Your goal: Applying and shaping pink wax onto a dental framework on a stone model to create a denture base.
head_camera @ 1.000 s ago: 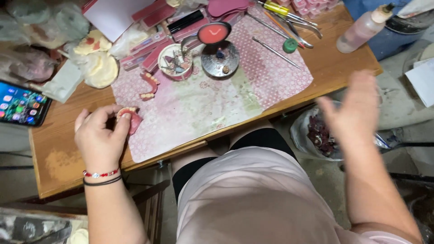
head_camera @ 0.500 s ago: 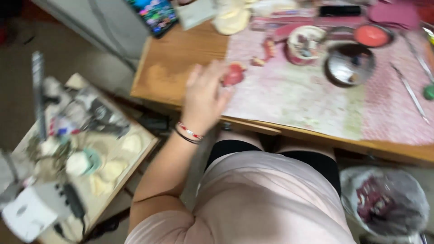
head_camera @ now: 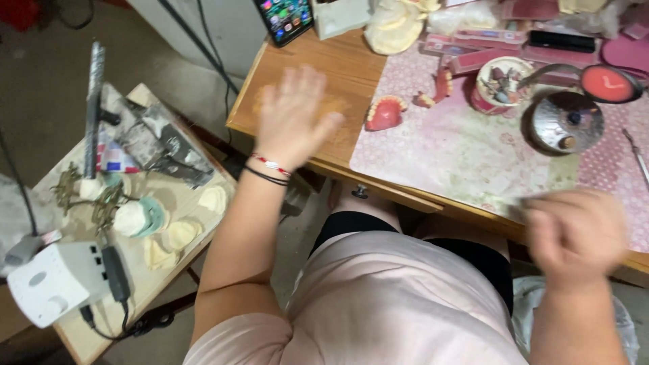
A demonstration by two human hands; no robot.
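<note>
My left hand (head_camera: 294, 118) hovers flat over the left end of the wooden table (head_camera: 297, 74), fingers spread, holding nothing. Just right of it a red and white denture piece (head_camera: 385, 113) lies on the edge of the pink patterned mat (head_camera: 460, 149). My right hand (head_camera: 578, 233) is blurred near the table's front edge at the right; its fingers look curled, and whether anything is in it cannot be seen.
On the mat stand a small cup of burs (head_camera: 499, 84), a round metal dish (head_camera: 566, 123) and a red lid (head_camera: 608, 84). A phone (head_camera: 285, 17) lies at the table's back left. A low side table (head_camera: 135, 203) at the left carries plaster casts, tools and a white box (head_camera: 57, 284).
The view has swung left and down. My left hand has let go of the denture piece and moved left of it. My right hand has come down to the table's front edge.
</note>
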